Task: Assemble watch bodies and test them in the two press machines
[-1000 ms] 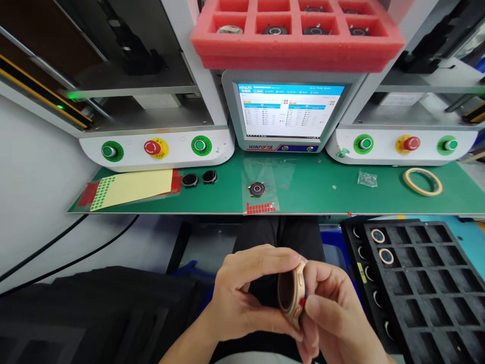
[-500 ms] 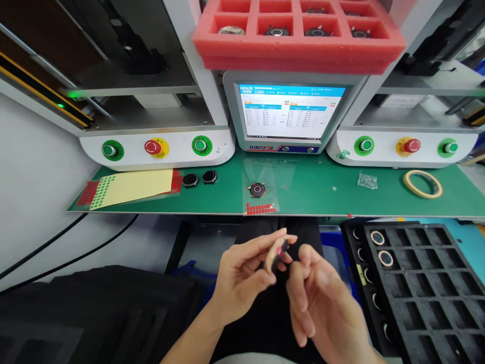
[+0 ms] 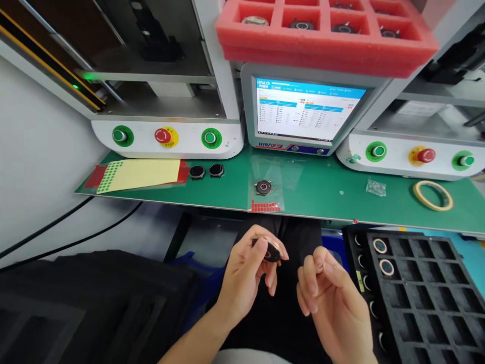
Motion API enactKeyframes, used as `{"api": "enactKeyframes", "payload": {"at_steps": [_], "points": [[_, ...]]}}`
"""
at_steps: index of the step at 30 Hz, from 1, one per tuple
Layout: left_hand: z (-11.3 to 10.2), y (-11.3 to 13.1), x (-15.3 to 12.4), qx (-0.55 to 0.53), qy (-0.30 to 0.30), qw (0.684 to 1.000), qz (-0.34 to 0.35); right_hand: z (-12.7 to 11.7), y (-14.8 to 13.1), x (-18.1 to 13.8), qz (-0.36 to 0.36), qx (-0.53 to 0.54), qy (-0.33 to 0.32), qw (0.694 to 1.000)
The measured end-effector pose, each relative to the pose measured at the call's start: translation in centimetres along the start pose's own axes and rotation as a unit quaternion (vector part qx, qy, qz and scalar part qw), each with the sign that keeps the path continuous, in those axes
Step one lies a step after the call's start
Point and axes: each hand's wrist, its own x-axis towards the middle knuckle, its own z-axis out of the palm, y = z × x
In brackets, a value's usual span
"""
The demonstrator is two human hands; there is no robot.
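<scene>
- The left hand (image 3: pixel 240 283), at six o'clock in the view, is grasping a watch (image 3: pixel 273 252) between thumb and fingers.
- The watch is tilting at five o'clock in the view, its dark side showing past the thumb; it is hanging over the lap (image 3: pixel 278 313), apart from the tabletop (image 3: pixel 322 196).
- The right hand (image 3: pixel 329 293), between four and five o'clock, is staying apart from the watch; its fingers are curling and its thumb is meeting the index finger, but I cannot tell whether the tips are pinching anything small.
- A second watch (image 3: pixel 264 187) is lying on clear film (image 3: pixel 261 169) near the clock's centre, with red stickers (image 3: pixel 265 207) sitting at its six o'clock.
- Two dark watches (image 3: pixel 197 173) are lying between nine and ten o'clock, and a yellow sheet (image 3: pixel 147 174) is lying beyond them.
- A small bag (image 3: pixel 376 187) and a tape roll (image 3: pixel 435 206) are resting at three o'clock.
- A monitor (image 3: pixel 306 114) is glowing at one o'clock, below a red foam tray (image 3: pixel 326 53).
- A black tray (image 3: pixel 415 280) is holding two gold-rimmed watches (image 3: pixel 380 246) at four o'clock.
</scene>
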Motion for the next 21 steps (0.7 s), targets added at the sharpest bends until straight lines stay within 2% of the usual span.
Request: {"api": "enactKeyframes", "payload": {"at_steps": [2, 5, 8, 14, 18, 21], "points": [[0.0, -0.2, -0.1, 0.043, 0.018, 0.999, 0.027, 0.0, 0.1, 0.0, -0.003, -0.009, 0.007, 1.000], [-0.1, -0.4, -0.4, 0.070, 0.013, 0.995, 0.064, 0.0, 0.3, 0.1, -0.008, -0.020, 0.018, 1.000], [-0.1, -0.5, -0.5, 0.088, 0.014, 0.994, 0.063, 0.0, 0.5, 0.2, -0.026, -0.048, 0.028, 0.998], [0.2, -0.5, -0.8, 0.089, -0.002, 0.995, 0.035, -0.1, 1.1, 0.7, -0.176, -0.189, 0.057, 0.965], [0.3, -0.9, -1.4, 0.113, -0.012, 0.991, 0.073, 0.2, 1.8, 0.7, -0.224, -0.233, 0.041, 0.945], [0.4, -1.1, -1.7, 0.125, -0.048, 0.984, 0.114, 0.6, 2.1, 0.4, -0.236, -0.248, 0.020, 0.939]]}}
